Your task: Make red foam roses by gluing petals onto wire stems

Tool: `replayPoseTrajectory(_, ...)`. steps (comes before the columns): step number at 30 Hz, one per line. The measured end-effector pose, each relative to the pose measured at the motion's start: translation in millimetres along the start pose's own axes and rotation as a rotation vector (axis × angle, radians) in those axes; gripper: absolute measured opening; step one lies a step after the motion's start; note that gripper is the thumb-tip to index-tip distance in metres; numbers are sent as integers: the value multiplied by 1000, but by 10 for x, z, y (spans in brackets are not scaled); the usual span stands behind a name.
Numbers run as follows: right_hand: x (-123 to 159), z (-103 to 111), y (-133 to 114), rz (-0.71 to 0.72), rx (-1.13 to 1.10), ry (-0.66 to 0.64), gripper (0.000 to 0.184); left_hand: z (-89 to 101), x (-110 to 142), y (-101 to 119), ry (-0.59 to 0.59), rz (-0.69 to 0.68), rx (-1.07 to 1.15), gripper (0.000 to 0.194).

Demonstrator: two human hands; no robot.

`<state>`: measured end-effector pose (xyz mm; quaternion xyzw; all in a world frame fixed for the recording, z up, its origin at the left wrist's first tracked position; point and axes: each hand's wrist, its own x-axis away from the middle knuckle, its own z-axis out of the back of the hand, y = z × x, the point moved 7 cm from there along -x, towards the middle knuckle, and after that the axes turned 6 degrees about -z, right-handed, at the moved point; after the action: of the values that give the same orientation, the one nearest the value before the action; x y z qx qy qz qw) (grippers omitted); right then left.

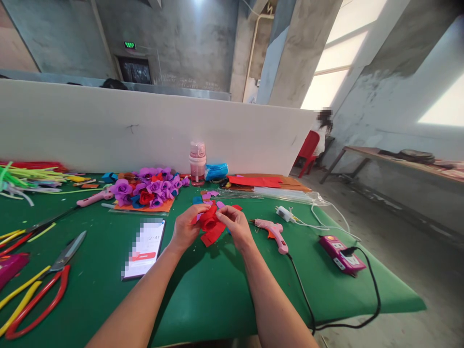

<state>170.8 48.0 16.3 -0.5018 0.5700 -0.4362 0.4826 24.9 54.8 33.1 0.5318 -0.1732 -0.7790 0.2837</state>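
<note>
While over tabletop (205, 304), red flower (209, 221) between left grip (186, 227) and right grip (237, 227).

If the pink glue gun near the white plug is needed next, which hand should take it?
Right, I'd say: the right grip is beside that glue gun, while the left grip is across the red flower from it. Both are on the flower, so the left would likely hold it alone.

Red flower (208, 221) in both hands (185, 227)

Pink bottle (197, 166) before a white partition (108, 130)
</note>
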Motion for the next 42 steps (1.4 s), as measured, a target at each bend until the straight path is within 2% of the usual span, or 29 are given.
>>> replayPoseTrajectory(6, -6, 9, 5, 8, 84, 29, 20, 4, -6, 24, -10, -50, -49, 22)
replayPoseTrajectory(15, 10, 0, -41, 18, 9, 35, 15, -19, 0, 28, 0, -109, -86, 16)
replayPoseTrajectory(21, 34, 7, -89, 21, -76, 22, 21, -56, 26, -33, -16, -44, -101, 18)
replayPoseTrajectory(25, 22, 1, -87, 26, -49, -9, 26, -52, 43, -69, -19, 15, -96, 17)
replayPoseTrajectory(27, 5, 25, -80, 45, -39, 15, 26, -54, 42, -89, -18, 69, -85, 16)
replayPoseTrajectory(30, -15, 123, -66, 69, -85, 132, 25, -37, 33, -126, 50, 168, -38, 12)
replayPoseTrajectory(32, -22, 139, -47, 52, -119, 153, 27, -18, 30, -155, 128, 234, 14, 10)
replayPoseTrajectory(36, 7, 24, -73, 54, -113, 61, 30, -36, 27, -182, 206, 306, 157, 14)
replayPoseTrajectory(42, 37, -69, -70, 55, -79, 21, 29, -92, 37, -168, 162, 338, 204, 15)
